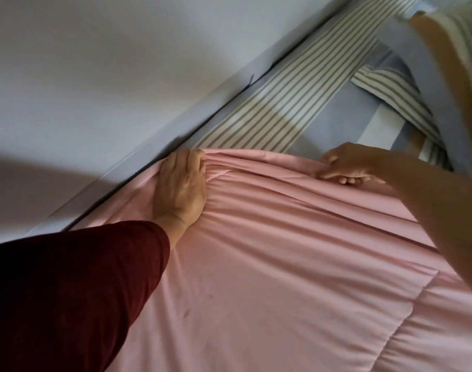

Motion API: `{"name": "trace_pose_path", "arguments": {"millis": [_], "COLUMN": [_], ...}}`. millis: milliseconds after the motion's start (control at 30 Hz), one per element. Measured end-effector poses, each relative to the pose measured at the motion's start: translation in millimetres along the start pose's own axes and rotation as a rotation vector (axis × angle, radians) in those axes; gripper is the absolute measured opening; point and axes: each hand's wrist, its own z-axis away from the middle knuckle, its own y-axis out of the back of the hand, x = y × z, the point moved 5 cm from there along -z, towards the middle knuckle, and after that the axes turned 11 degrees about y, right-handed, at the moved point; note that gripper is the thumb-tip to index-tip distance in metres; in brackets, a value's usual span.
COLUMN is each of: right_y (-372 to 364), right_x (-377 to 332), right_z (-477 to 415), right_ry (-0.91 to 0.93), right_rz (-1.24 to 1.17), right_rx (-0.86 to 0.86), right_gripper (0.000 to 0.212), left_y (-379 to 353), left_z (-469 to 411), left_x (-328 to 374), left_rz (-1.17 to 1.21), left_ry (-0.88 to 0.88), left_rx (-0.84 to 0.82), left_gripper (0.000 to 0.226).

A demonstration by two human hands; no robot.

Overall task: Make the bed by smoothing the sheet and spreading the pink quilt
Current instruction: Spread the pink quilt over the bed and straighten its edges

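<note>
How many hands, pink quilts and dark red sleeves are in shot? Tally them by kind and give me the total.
Hands: 2 (left hand, right hand, both gripping the quilt's top edge)
Pink quilt: 1
Dark red sleeve: 1
Total: 4

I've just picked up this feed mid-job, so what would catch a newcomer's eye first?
The pink quilt fills the lower middle and right, its far edge bunched. The left hand grips that edge by the wall, and the right hand pinches it further right. Beyond it lies the striped sheet, uncovered.
</note>
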Motion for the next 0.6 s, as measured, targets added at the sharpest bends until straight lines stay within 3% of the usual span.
{"name": "trace_pose_path", "arguments": {"millis": [100,233,333,433,600], "right_y": [6,27,70,107,87], "right_x": [26,15,-41,-91,-99], "right_z": [1,-3,-7,-38,-129], "right_ry": [-0.107,-0.149,0.021,0.138,0.062], "right_rz": [0.138,-0.054,-0.02,-0.065,-0.185], "right_rx": [0.091,0.708,1.074,1.18,1.102], "right_gripper": [0.014,0.016,0.032,0.033,0.03], "left_y": [1,3,2,-1,-9], "left_z": [1,2,3,3,1], "left_x": [1,4,5,4,3], "left_rz": [-0.027,-0.092,-0.127,-0.151,-0.163], "left_ry": [0.002,0.026,0.025,0.049,0.052], "left_rx": [-0.001,-0.009,-0.005,-0.02,-0.025], "left_gripper": [0.016,0.032,0.041,0.049,0.06]}}
